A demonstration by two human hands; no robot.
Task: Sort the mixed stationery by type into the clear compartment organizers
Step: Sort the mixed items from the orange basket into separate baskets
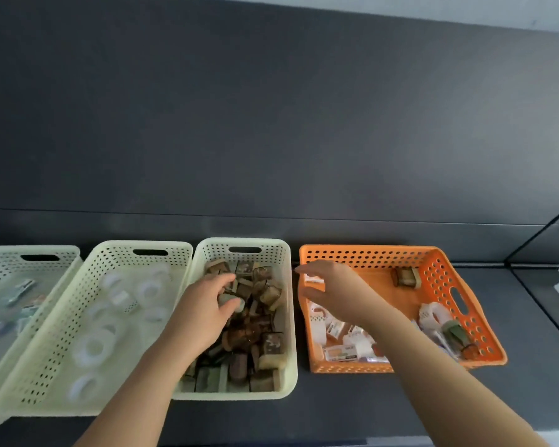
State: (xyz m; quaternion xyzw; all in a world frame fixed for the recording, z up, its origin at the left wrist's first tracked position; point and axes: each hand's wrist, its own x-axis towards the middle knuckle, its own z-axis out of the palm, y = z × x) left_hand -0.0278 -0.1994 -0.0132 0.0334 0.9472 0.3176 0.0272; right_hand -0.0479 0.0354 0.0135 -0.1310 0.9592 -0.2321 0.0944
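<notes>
Centrally, perforated cream basket (290, 350), blocky stamps (273, 345)

Office-like workstation: dark grey desk (336, 414) and matching back panel (271, 124)

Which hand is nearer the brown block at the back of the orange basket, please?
Right: right hand over the orange basket, left of the brown block; left hand in the cream basket.

Counter (336, 421), left to right: first basket (0, 253); second basket (175, 250) holds tape rolls (92, 346); third basket (265, 248), blocks (267, 295); fourth basket (368, 257), mixed stationery (346, 348).
</notes>
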